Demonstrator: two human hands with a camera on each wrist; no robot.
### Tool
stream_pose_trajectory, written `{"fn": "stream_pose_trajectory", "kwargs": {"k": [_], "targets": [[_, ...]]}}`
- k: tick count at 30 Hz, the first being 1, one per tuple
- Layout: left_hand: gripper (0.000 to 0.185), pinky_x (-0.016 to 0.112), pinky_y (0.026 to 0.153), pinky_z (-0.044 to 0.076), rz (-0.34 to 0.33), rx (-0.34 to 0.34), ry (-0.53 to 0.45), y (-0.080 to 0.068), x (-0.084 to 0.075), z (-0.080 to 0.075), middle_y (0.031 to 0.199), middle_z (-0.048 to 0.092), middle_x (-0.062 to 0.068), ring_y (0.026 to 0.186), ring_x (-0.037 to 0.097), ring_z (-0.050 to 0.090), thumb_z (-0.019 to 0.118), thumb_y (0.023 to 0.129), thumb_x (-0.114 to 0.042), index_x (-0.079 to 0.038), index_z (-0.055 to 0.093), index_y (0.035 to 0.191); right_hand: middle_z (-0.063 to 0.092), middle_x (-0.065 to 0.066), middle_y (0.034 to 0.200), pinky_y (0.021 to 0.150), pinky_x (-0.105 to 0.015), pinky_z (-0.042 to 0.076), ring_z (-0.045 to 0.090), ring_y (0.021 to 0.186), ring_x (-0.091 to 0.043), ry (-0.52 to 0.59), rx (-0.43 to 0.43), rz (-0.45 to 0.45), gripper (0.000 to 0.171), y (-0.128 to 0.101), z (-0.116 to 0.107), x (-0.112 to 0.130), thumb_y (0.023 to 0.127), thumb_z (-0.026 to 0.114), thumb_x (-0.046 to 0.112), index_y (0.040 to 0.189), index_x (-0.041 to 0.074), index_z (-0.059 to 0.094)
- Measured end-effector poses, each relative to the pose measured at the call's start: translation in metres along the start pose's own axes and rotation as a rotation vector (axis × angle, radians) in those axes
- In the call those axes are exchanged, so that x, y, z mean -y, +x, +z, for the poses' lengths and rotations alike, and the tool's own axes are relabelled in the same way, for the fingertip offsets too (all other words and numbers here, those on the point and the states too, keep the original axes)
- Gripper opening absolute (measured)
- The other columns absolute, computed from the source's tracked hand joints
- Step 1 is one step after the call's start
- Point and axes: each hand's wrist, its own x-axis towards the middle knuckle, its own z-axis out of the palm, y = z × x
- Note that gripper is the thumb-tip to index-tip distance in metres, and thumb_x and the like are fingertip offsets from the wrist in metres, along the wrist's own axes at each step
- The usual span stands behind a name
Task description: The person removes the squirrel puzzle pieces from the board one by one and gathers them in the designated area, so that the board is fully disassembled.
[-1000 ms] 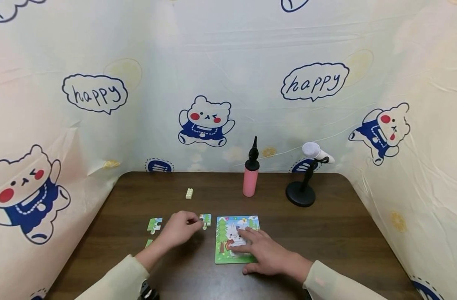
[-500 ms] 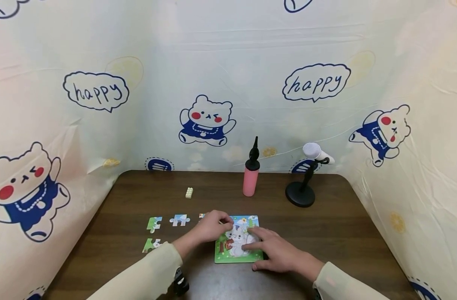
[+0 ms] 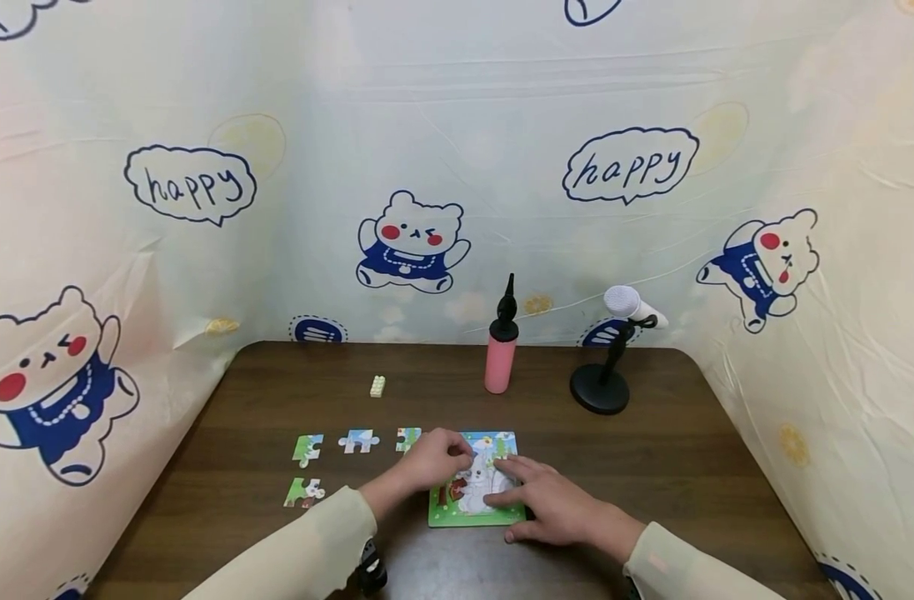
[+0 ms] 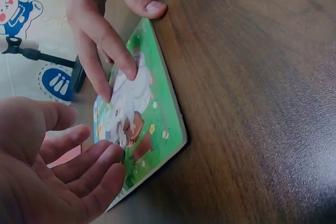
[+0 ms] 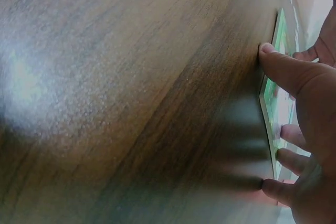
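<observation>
A square green-bordered jigsaw board (image 3: pixel 476 522), printed with a white rabbit, lies flat on the table. Over its upper left part is my left hand (image 3: pixel 430 458), fingers loosely bent. In the left wrist view, thumb and index tips are apart with no piece visible between them; some lower fingertips reach the board. My right hand (image 3: pixel 557 504) is spread at the board's right side, fingertips on the picture and the thumb (image 5: pixel 268 49) beside the near edge. Left of the board lie loose jigsaw pieces, including a blue one (image 3: pixel 359 440), a green one (image 3: pixel 307 450) and one partly behind my left hand (image 3: pixel 407 438).
Farther back stand a pink hand pump (image 3: pixel 499 362) with a black top and a white microphone (image 3: pixel 631 302) on a black stand (image 3: pixel 601 390). A small cream building block (image 3: pixel 377 386) lies behind the pieces. A printed curtain (image 3: pixel 516 125) encloses the brown table (image 3: pixel 674 467).
My left hand has moved right, from beside the loose pieces to above the board, uncovering the blue piece. The right hand has shifted slightly right on the board.
</observation>
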Motion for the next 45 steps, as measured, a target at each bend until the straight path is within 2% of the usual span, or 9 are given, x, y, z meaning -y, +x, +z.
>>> {"fn": "stream_pose_trajectory", "kwargs": {"k": [9,14,26,37,40,42,45], "targets": [[0.014,0.033,0.074,0.052,-0.039,-0.009,0.016,0.000,-0.001,0.004,0.089,0.072,-0.002,0.078,0.011,0.059,0.067,0.091,-0.016,-0.008,0.078,0.098,0.038,-0.008,0.164,0.114,-0.063,0.035,0.032,0.152,-0.034,0.005,0.029,0.016,0.050,0.001,-0.002,0.003,0.094,0.068,0.053,0.142,0.044,0.058],[0.017,0.034,0.076,0.052,-0.035,-0.006,0.025,0.002,-0.001,0.003,0.091,0.073,0.000,0.080,0.012,0.061,0.067,0.092,-0.016,-0.006,0.078,0.100,0.038,-0.008,0.164,0.114,-0.061,0.036,0.033,0.152,-0.034,-0.004,0.034,0.019,0.050,0.001,-0.005,0.005,0.094,0.070,0.051,0.142,0.043,0.058],[0.016,0.035,0.073,0.054,-0.091,0.024,-0.035,0.009,-0.003,0.003,0.095,0.072,0.004,0.080,0.014,0.060,0.067,0.093,-0.013,-0.003,0.077,0.101,0.039,-0.007,0.163,0.115,-0.058,0.036,0.033,0.152,-0.032,-0.011,0.039,0.022,0.050,0.002,-0.007,0.005,0.094,0.070,0.051,0.142,0.041,0.059],[0.017,0.037,0.075,0.057,-0.100,0.046,-0.003,0.019,0.002,0.009,0.095,0.074,0.006,0.081,0.015,0.063,0.072,0.088,-0.008,0.000,0.076,0.103,0.039,-0.008,0.163,0.116,-0.058,0.036,0.033,0.152,-0.033,-0.019,0.044,0.024,0.051,0.003,-0.006,0.005,0.094,0.070,0.051,0.142,0.041,0.059],[0.011,0.033,0.069,0.055,-0.105,0.046,-0.009,0.019,0.000,0.009,0.089,0.072,0.004,0.074,0.013,0.061,0.071,0.089,-0.007,-0.001,0.075,0.098,0.038,-0.008,0.164,0.116,-0.058,0.035,0.032,0.152,-0.033,-0.014,0.048,0.032,0.051,0.002,-0.006,0.006,0.094,0.070,0.051,0.142,0.041,0.059],[0.003,0.029,0.062,0.051,-0.108,0.047,-0.010,0.019,-0.002,0.009,0.080,0.067,0.000,0.066,0.011,0.057,0.070,0.088,-0.006,-0.004,0.071,0.089,0.038,-0.007,0.164,0.116,-0.058,0.035,0.032,0.153,-0.033,-0.009,0.050,0.037,0.051,0.002,-0.006,0.006,0.094,0.070,0.051,0.142,0.042,0.059],[0.011,0.026,0.054,0.043,-0.121,0.041,-0.012,0.019,-0.004,0.010,0.068,0.057,-0.003,0.056,0.010,0.050,0.068,0.088,-0.005,-0.008,0.063,0.079,0.037,-0.007,0.164,0.116,-0.059,0.034,0.032,0.153,-0.033,-0.001,0.052,0.041,0.051,0.002,-0.006,0.006,0.094,0.070,0.051,0.142,0.042,0.058]]}}
